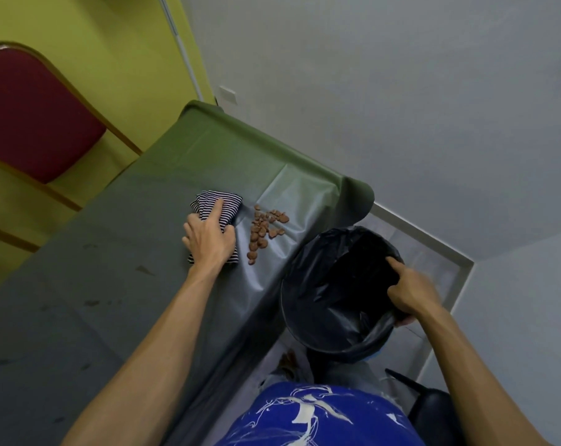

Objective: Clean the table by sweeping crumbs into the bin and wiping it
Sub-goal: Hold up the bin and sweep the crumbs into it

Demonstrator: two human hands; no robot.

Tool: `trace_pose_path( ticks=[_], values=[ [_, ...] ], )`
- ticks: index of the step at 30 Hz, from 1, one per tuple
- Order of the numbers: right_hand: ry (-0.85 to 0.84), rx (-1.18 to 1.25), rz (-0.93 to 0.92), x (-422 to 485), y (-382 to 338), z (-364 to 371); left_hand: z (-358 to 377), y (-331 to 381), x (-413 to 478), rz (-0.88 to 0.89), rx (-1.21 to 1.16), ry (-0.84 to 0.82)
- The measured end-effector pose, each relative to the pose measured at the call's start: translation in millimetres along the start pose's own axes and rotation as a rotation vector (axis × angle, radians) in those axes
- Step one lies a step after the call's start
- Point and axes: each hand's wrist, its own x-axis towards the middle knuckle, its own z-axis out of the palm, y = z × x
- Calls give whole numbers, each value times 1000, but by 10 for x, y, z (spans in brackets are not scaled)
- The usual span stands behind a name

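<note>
A folded black-and-white striped cloth (225, 207) lies on the green-covered table (118, 252). My left hand (208, 239) presses on the cloth, index finger stretched forward and thumb wrapped round its right edge. Just right of the cloth sits a pile of several brown crumbs (262, 230), near the table's right edge. Below that edge is a bin lined with a black bag (324, 291), tilted toward the table. My right hand (411, 291) grips the bin's far rim, index finger pointing into the opening.
A red-cushioned chair (31, 117) stands beyond the table's left side against a yellow wall. A grey wall and pale floor lie to the right. A dark object (430, 403) sits on the floor near my right arm.
</note>
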Motion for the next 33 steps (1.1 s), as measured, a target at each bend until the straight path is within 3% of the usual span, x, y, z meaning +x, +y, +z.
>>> trace_pose_path(
  ticks=[16,26,30,33],
  values=[
    [18,-88,-39,69,19,-98,156,285,112,339,127,-154],
    [12,-30,-20,31,-40,-131,382,543,-395,479,120,-195],
    [22,-64,-16,15,-43,-116,496,726,-763,703,98,-370],
    [39,-100,-39,9,-26,-107,452,747,-888,723,-2,-444]
  ],
)
